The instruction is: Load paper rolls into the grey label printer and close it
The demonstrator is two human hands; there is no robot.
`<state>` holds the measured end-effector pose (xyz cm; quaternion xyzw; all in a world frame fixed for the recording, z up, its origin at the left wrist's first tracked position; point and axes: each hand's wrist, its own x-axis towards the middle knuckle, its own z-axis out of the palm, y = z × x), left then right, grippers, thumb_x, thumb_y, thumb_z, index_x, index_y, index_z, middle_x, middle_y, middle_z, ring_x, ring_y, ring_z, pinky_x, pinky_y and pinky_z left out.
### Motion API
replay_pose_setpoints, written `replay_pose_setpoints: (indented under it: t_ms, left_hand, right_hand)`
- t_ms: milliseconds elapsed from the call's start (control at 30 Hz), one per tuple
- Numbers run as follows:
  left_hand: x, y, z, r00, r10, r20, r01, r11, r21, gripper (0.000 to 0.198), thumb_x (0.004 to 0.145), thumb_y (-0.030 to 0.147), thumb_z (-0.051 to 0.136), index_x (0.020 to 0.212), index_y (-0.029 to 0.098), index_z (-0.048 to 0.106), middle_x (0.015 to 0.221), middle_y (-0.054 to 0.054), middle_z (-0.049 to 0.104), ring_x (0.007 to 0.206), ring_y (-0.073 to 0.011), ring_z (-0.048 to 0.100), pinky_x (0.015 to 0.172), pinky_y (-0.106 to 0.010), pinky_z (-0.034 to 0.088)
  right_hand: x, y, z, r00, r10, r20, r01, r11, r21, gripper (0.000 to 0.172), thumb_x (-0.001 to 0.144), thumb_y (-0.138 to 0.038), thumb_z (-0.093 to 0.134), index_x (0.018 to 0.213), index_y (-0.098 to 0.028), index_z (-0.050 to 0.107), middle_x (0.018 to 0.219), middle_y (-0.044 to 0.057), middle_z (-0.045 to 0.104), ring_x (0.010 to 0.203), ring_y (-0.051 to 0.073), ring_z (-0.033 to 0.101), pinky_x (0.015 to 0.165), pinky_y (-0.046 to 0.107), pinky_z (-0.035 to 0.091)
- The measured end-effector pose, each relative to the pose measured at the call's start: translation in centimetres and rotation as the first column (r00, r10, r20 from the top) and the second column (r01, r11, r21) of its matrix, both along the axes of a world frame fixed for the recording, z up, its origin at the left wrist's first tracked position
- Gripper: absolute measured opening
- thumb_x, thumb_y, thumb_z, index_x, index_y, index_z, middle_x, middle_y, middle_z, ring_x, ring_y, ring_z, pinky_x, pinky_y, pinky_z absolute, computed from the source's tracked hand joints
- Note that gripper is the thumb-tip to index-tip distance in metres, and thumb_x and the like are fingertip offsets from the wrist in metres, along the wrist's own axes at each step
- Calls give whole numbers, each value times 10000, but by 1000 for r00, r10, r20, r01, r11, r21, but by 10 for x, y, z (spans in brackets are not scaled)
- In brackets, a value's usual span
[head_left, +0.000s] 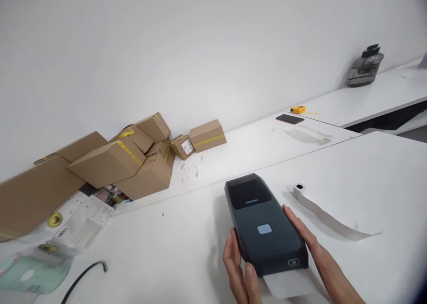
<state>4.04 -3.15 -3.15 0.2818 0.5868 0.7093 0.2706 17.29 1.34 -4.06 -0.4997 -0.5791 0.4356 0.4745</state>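
A dark blue-grey handheld printer point(276, 241) is held between my two hands over the white table, its black screen panel at the far end and a pale square button in the middle. White paper point(288, 282) sticks out from under its near end. My left hand point(238, 270) grips the left edge and near corner, thumb against the front. Along the right side, my right hand point(315, 250) presses its fingers, with its thumb hidden. A small paper roll point(299, 188) lies to the right, its loose strip point(333, 221) trailing over the table.
Brown cardboard boxes point(106, 164) with yellow tape are piled against the wall at left. Nearer lie packaged goods point(85, 224), a green pouch point(36, 273) and a black cable point(82, 277). A phone point(290, 119), yellow tape measure point(298, 110) and dark jug point(364, 68) sit farther right.
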Motion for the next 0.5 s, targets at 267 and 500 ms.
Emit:
replay_pose_setpoints:
  t_ms: [267, 500]
  left_hand:
    - [-26, 25, 46, 996, -88, 13, 85, 985, 152, 552, 898, 511, 532, 1345, 192, 474, 1449, -138, 538, 1378, -265, 464, 1114, -359, 375]
    - [-78, 105, 48, 984, -138, -109, 151, 982, 111, 379, 857, 425, 635, 1144, 179, 618, 1298, -122, 644, 1274, -240, 552, 1110, -393, 360]
  right_hand:
    - [3, 43, 38, 989, 132, 60, -144, 953, 265, 722, 913, -747, 226, 1521, -371, 326, 1637, -11, 256, 1496, 368, 202, 1197, 613, 199]
    - [-28, 141, 124, 983, 49, 178, -135, 847, 515, 610, 982, -639, 217, 1458, -300, 393, 1387, 75, 572, 1223, 303, 551, 1044, 506, 414]
